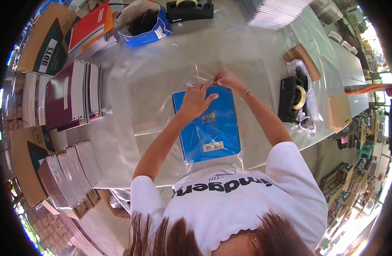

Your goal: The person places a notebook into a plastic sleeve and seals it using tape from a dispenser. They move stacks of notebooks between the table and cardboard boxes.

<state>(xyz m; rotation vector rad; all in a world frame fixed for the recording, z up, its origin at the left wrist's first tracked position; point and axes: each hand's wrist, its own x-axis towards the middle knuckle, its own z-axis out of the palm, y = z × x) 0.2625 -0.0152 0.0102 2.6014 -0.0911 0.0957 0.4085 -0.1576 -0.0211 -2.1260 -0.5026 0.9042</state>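
A blue spiral-bound notebook [211,128] lies in front of me inside a clear plastic sleeve [197,73], whose loose film rises past the notebook's far edge. My left hand [195,102] rests on the notebook's far left part, fingers stretched out and thumb spread to the side. At the far right corner, my right hand [228,81] is closed, its fingers pinched at the sleeve's loose far edge. The exact grip of those fingertips is partly hidden.
On the left stand a stack of purple notebooks [59,100] and wrapped notebooks [68,175]. A blue-and-white bag [151,35] and a black tape dispenser [189,12] sit at the back. Another tape dispenser [287,100] stands right, below a brown cardboard piece [303,59]. White-edged notebooks [275,13] are stacked far right.
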